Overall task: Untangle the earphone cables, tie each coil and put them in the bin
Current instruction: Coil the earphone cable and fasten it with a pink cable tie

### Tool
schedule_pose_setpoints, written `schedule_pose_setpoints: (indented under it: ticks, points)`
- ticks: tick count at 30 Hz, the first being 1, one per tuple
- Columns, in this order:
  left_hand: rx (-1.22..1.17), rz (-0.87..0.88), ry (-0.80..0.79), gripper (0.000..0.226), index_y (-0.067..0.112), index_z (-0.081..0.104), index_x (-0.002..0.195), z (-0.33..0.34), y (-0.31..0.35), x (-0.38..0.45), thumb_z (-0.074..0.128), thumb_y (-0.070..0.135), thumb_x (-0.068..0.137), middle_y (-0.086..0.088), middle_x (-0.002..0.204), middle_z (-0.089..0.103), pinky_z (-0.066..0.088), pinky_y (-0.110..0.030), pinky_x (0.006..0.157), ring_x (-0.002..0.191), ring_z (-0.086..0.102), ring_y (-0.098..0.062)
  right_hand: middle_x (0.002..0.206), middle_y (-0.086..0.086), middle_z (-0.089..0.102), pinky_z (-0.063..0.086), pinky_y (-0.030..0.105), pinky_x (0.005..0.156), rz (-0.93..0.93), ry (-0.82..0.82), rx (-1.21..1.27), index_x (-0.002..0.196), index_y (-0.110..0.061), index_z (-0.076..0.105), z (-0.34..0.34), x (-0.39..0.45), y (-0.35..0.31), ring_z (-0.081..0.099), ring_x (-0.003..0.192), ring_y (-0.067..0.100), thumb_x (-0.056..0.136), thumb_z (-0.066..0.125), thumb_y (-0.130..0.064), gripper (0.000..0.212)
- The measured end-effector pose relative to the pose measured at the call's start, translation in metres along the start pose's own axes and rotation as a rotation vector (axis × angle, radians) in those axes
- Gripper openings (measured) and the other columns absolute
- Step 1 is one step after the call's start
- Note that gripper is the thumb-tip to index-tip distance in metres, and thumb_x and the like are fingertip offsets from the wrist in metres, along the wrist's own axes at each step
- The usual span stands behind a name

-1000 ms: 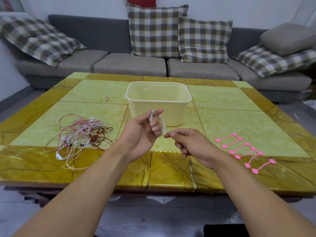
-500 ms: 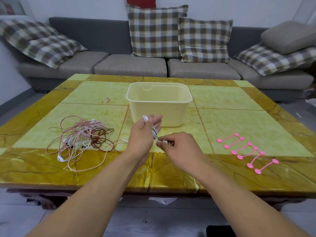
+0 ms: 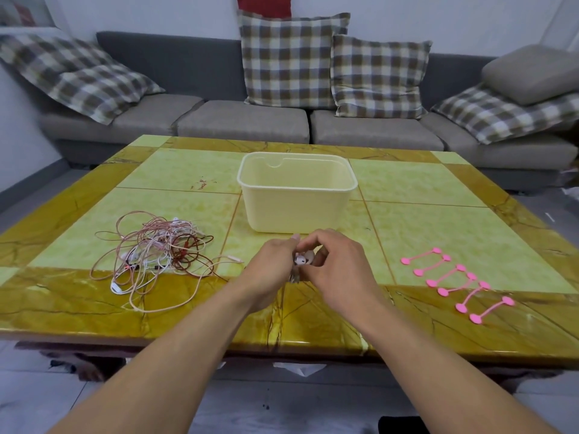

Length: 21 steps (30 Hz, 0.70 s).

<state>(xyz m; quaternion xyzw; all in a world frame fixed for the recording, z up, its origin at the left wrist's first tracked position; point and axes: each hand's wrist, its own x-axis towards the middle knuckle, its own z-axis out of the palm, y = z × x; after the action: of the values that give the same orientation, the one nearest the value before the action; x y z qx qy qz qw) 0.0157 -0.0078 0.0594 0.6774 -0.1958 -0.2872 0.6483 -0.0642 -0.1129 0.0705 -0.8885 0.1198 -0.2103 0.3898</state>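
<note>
My left hand [image 3: 272, 267] and my right hand [image 3: 336, 264] meet just in front of the cream bin [image 3: 297, 208], fingers curled together around a small coil of white earphone cable [image 3: 301, 261]; one white earbud shows between them. Most of the coil is hidden by my fingers. A tangled heap of pink, white and dark red earphone cables [image 3: 156, 249] lies on the table to the left. Several pink cable ties [image 3: 454, 281] lie in a row on the right. The bin looks empty.
The low yellow-green marble table [image 3: 423, 195] has a brown border; its near edge is just below my wrists. Behind it stands a grey sofa [image 3: 244, 120] with checked cushions. One loose cable end [image 3: 232, 257] reaches from the heap toward my left hand.
Both hands dropped lower toward the table and closed together. The right hand, apart a second ago, now wraps over the coil held by the left.
</note>
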Motion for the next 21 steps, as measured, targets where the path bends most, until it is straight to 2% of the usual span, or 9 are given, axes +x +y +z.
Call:
schedule_pose_setpoints:
  ticks: [2,4,6,8,9,11,15,18,21]
  points:
    - [-0.051,-0.063,-0.006,0.048,0.003,0.066,0.083,0.0,0.003,-0.003,0.035,0.029,0.11,-0.011,0.085,0.062,0.05,-0.035,0.067,0.068,0.058,-0.02,0.093,-0.013,0.058,0.041,0.007,0.058,0.018,-0.009,0.021,0.089,-0.027,0.066,-0.002,0.001,-0.001,0.054,0.072,-0.01,0.072,0.087,-0.004,0.036]
    - [-0.036,-0.1,-0.024,0.064,0.003,0.069,0.083,0.001,0.008,-0.008,0.032,0.05,0.108,-0.012,0.074,0.061,0.045,-0.031,0.055,0.057,0.056,-0.021,0.102,-0.011,0.053,0.041,0.011,0.061,0.024,-0.062,-0.06,0.099,-0.031,0.064,-0.006,0.002,-0.001,0.051,0.083,-0.005,0.072,0.089,-0.018,0.04]
    - [0.068,-0.117,0.0,0.075,0.01,0.067,0.075,0.003,0.01,-0.011,0.026,0.066,0.102,-0.005,0.057,0.056,0.037,-0.027,0.051,0.047,0.047,-0.017,0.104,-0.014,0.052,0.036,0.014,0.067,0.009,-0.145,-0.143,0.105,-0.038,0.063,-0.008,0.004,-0.001,0.048,0.09,-0.003,0.073,0.088,-0.029,0.041]
    - [0.227,-0.107,0.089,0.078,0.015,0.061,0.065,0.006,0.008,-0.01,0.021,0.074,0.097,0.003,0.048,0.049,0.032,-0.027,0.051,0.043,0.041,-0.014,0.099,-0.016,0.061,0.037,0.018,0.07,0.001,-0.198,-0.081,0.097,-0.039,0.066,-0.012,0.007,0.0,0.052,0.087,0.0,0.076,0.086,-0.026,0.032]
    - [0.272,-0.095,0.131,0.08,0.015,0.058,0.06,0.006,0.007,-0.009,0.019,0.076,0.096,0.004,0.046,0.046,0.031,-0.029,0.052,0.042,0.038,-0.014,0.097,-0.016,0.065,0.039,0.019,0.072,0.012,-0.203,-0.031,0.094,-0.039,0.07,-0.016,0.008,0.002,0.055,0.087,0.002,0.077,0.086,-0.024,0.028]
    - [0.215,-0.089,0.154,0.086,0.012,0.057,0.058,0.004,0.006,-0.006,0.016,0.079,0.094,0.004,0.044,0.038,0.027,-0.029,0.051,0.04,0.032,-0.015,0.099,-0.016,0.07,0.044,0.02,0.074,0.059,-0.187,0.06,0.098,-0.036,0.075,-0.025,0.01,0.008,0.061,0.09,0.004,0.081,0.084,-0.028,0.021]
    - [-0.066,-0.143,0.008,0.084,0.008,0.057,0.059,-0.002,0.012,-0.005,0.024,0.076,0.096,0.001,0.045,0.027,0.019,-0.024,0.042,0.038,0.022,-0.013,0.108,-0.019,0.072,0.046,0.017,0.08,0.084,-0.224,0.146,0.109,-0.033,0.074,-0.032,0.011,0.017,0.064,0.095,0.001,0.093,0.071,-0.035,0.016]
    - [-0.14,-0.159,-0.033,0.081,0.006,0.052,0.056,0.0,0.01,-0.006,0.029,0.071,0.098,-0.001,0.044,0.026,0.021,-0.022,0.04,0.035,0.025,-0.014,0.094,-0.01,0.076,0.05,0.018,0.081,0.053,-0.234,0.22,0.105,-0.021,0.075,-0.028,0.01,0.018,0.067,0.086,0.0,0.094,0.072,-0.025,0.012]
    - [-0.134,-0.166,-0.014,0.08,0.006,0.049,0.052,0.003,0.006,-0.005,0.031,0.068,0.1,-0.004,0.045,0.027,0.026,-0.023,0.042,0.035,0.032,-0.017,0.084,-0.002,0.076,0.055,0.03,0.078,0.073,-0.209,0.251,0.094,-0.02,0.075,-0.029,0.011,0.02,0.065,0.075,0.004,0.09,0.076,-0.021,0.004]
